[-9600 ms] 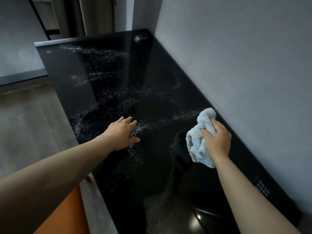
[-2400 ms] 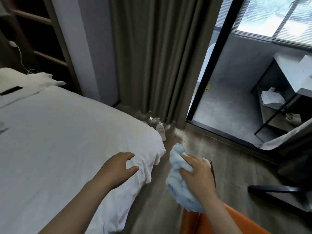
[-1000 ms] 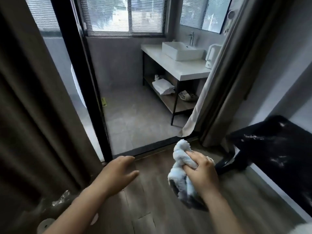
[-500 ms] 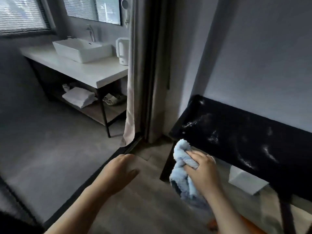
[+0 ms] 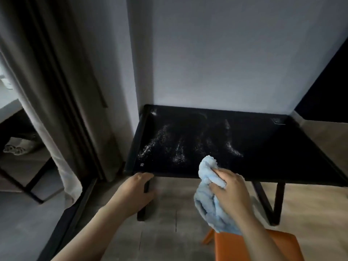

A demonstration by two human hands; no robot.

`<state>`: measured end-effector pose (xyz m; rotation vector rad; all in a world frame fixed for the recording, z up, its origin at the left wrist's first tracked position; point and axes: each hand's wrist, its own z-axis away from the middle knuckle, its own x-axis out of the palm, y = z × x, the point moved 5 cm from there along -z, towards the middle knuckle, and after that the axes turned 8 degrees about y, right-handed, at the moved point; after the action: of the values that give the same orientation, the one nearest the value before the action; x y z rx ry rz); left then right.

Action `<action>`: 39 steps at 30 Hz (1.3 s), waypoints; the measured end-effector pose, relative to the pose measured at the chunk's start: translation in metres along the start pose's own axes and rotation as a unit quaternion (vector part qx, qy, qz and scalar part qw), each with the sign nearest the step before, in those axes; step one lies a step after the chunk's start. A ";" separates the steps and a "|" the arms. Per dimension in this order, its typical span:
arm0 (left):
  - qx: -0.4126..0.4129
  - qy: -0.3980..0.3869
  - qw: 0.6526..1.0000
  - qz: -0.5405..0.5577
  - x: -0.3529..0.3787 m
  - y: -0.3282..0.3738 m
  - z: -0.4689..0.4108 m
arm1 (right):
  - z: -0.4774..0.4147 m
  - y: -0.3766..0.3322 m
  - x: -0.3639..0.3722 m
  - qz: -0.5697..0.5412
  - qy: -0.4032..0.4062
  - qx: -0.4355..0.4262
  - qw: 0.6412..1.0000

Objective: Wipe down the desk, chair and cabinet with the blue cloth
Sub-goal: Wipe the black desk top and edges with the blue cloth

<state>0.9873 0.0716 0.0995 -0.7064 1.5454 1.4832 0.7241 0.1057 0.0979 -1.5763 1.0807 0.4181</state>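
Right hand (image 5: 232, 194) grips bunched cloth (image 5: 208, 187) at near edge of desk (image 5: 273, 147); left hand (image 5: 136, 193) loose, empty. Risk: bunched cloth likely smears residue (image 5: 178, 147) or sweeps it onto floor (image 5: 169, 215).

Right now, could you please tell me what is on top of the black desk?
White powdery streaks spread over the left and middle of the black desk. The blue cloth, gripped by the right hand, hides a patch near the front edge.
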 end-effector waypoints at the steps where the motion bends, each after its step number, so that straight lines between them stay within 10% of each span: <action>1: 0.007 -0.007 1.000 0.001 0.003 0.008 -0.018 | -0.014 0.010 -0.001 0.005 0.007 0.004 1.000; 39: 0.020 -0.185 0.983 -0.011 0.145 0.127 -0.488 | -0.445 0.247 0.074 0.090 -0.050 0.093 0.990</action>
<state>0.7146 -0.3656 0.0007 -0.3944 1.2745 1.4656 0.4396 -0.3187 0.0372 -1.2862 1.1558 0.4979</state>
